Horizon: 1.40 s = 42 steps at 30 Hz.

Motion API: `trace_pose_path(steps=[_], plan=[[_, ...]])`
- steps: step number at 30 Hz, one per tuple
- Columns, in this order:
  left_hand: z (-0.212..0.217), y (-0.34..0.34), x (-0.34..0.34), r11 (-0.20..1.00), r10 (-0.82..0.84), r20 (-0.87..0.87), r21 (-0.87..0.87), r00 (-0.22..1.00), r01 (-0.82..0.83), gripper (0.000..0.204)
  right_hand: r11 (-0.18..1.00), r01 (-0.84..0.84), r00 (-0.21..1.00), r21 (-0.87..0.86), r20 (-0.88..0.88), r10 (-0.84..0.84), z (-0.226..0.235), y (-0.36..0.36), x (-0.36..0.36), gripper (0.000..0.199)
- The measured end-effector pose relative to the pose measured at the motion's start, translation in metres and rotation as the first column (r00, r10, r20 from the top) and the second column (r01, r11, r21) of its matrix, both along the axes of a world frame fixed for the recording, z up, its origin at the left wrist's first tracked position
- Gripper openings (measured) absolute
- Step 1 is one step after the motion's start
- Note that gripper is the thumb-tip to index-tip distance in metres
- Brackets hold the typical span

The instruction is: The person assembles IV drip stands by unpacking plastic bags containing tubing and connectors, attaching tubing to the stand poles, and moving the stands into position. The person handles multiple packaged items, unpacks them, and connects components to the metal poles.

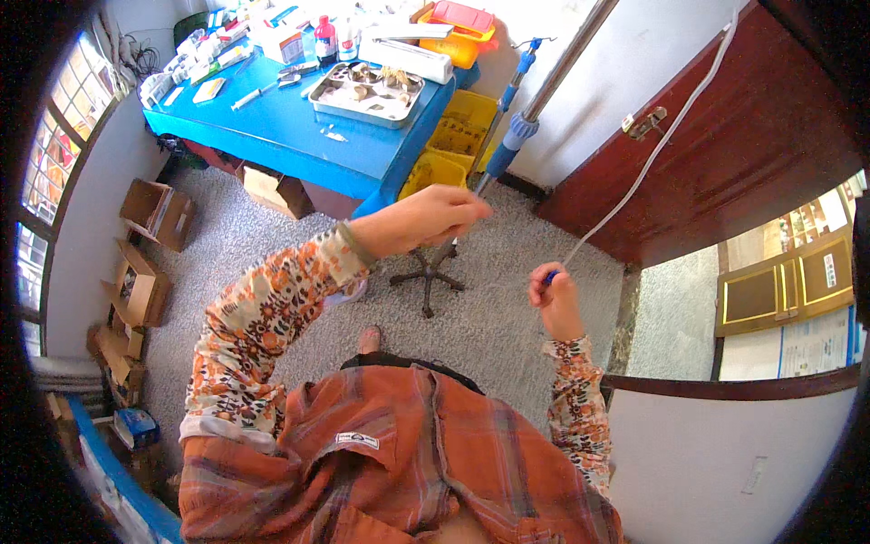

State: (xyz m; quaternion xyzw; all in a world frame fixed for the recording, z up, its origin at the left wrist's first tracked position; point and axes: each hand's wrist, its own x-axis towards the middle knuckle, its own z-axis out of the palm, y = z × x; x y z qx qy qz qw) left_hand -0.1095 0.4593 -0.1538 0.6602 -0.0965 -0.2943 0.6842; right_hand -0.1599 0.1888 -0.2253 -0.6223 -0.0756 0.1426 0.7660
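Apparently clutching cord [645,172] with right hand [556,295], three o'clock; can't tell grip of left hand [437,216]; could snag cord on handle [645,123], two o'clock, if tugged.

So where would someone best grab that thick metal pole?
I'd probably grip the pole by its blue sleeve, coming from the person's side: it is straight and rounded, just below the wider collar, with nothing visibly blocking it.

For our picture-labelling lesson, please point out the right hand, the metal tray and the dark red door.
Right hand [556,296], head view: middle of the hand.
Metal tray [357,113], head view: near wall.
Dark red door [725,140], head view: flat face.
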Motion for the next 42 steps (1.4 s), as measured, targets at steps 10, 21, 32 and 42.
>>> trace_pose_path(steps=[10,21,32,42], plan=[[-0.266,0.131,-0.047,0.553,0.298,0.242,0.745,0.923,-0.374,0.035,0.957,0.068,0.984,0.283,-0.176,-0.018,0.035,0.021,-0.007,0.034],[-0.105,-0.016,-0.029,0.997,0.076,0.311,-0.031,0.947,-0.07,0.03,0.993,0.062,0.981,-0.101,-0.179,-0.079,0.05,0.032,-0.01,0.025],[-0.058,-0.068,-0.032,0.956,-0.084,0.144,-0.269,0.986,0.121,0.013,0.907,0.311,0.925,-0.282,-0.127,-0.357,0.067,0.049,-0.014,0.034],[-0.083,-0.038,-0.037,0.997,-0.074,0.43,0.035,0.9,0.066,0.014,0.753,0.6,0.798,-0.27,0.127,-0.589,0.052,0.033,-0.008,0.026]])
